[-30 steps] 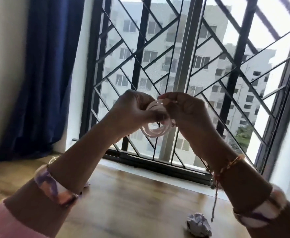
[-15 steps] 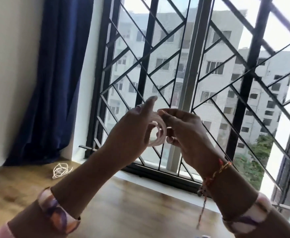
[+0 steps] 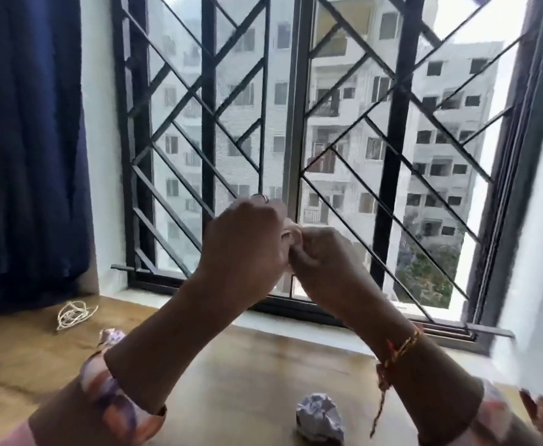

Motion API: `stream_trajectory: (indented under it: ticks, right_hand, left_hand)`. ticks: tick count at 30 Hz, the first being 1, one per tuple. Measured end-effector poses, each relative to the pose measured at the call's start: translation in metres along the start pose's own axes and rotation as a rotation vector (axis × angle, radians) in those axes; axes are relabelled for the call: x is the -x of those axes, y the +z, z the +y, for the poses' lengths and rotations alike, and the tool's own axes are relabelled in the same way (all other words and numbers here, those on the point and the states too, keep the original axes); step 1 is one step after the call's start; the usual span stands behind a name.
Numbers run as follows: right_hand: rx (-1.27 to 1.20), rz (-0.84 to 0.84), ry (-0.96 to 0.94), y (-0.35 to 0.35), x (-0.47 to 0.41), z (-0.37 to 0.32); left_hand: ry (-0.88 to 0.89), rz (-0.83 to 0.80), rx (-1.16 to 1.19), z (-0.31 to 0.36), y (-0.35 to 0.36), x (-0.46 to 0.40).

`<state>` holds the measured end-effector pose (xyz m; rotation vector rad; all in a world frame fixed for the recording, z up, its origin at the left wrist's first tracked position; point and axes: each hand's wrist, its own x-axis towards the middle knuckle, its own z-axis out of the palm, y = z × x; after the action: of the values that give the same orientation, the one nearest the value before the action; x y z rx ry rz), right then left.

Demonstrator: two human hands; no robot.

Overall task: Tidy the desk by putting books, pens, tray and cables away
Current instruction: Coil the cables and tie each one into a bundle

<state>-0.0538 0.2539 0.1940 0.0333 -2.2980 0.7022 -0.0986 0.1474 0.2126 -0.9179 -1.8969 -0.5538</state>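
A crumpled paper ball [image 3: 320, 418] lies nearest on the wooden desk [image 3: 247, 375]; a second paper ball [image 3: 111, 335] is by the left forearm. Farther left, a loose white cable bundle [image 3: 72, 314] rests flat near the blue curtain [image 3: 32, 149]. Both hands are raised before the window grille [image 3: 392, 130], knuckles up. The left hand [image 3: 246, 241] and right hand [image 3: 323, 257] touch, fingers curled closed around a pale coiled cable [image 3: 291, 231], mostly hidden, so its direction is unclear.
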Motion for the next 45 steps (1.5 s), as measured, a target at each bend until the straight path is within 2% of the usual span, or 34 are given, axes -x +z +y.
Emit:
stream_trajectory:
  ticks: [3, 7, 9, 11, 13, 14, 18, 22, 24, 28, 30, 32, 36, 41, 45]
  right_hand:
    - [0.123, 0.001, 0.031, -0.026, 0.017, 0.012]
    - [-0.072, 0.017, 0.141, -0.048, 0.025, 0.033]
    - [-0.255, -0.072, 0.175, -0.057, 0.03, 0.039]
    - [-0.47, -0.237, 0.246, -0.062, 0.038, 0.044]
    - [-0.59, -0.397, 0.308, -0.063, 0.046, 0.047]
    - [-0.6, -0.451, 0.316, -0.063, 0.048, 0.049]
    - [-0.606, -0.526, 0.33, -0.056, 0.048, 0.057]
    - [-0.63, -0.573, 0.365, -0.053, 0.046, 0.064]
    - [-0.635, -0.564, 0.392, -0.049, 0.046, 0.065]
    - [-0.667, -0.47, 0.427, -0.043, 0.043, 0.06]
    - [-0.623, -0.406, 0.402, -0.04, 0.041, 0.058]
    - [-0.549, -0.354, 0.378, -0.038, 0.039, 0.056]
    - [-0.592, -0.325, 0.42, -0.041, 0.034, 0.055]
    - [-0.841, -0.414, 0.492, -0.058, 0.032, 0.058]
    - [-0.965, -0.462, 0.519, -0.067, 0.034, 0.065]
  left_hand:
    - [0.035, -0.099, 0.093, 0.022, 0.016, -0.005]
    - [-0.048, -0.287, 0.402, 0.037, 0.037, -0.008]
    - [-0.137, -0.404, 0.567, 0.038, 0.043, -0.004]
    - [-0.284, -0.603, 0.754, 0.035, 0.041, 0.004]
    - [-0.387, -0.784, 0.806, 0.028, 0.038, 0.017]
    - [-0.417, -0.824, 0.825, 0.026, 0.038, 0.024]
    - [-0.509, -0.775, 0.892, 0.032, 0.033, 0.039]
    - [-0.541, -0.757, 0.766, 0.038, 0.03, 0.038]
    - [-0.539, -0.691, 0.62, 0.043, 0.031, 0.036]
    - [-0.364, -0.419, 0.011, 0.053, 0.035, 0.028]
    - [-0.329, -0.362, -0.064, 0.054, 0.037, 0.023]
    - [-0.283, -0.395, -0.039, 0.052, 0.039, 0.019]
    - [-0.271, -0.504, 0.239, 0.042, 0.039, 0.007]
    - [-0.56, -0.714, 0.893, 0.031, 0.044, 0.003]
    - [-0.768, -0.83, 1.276, 0.036, 0.047, 0.008]
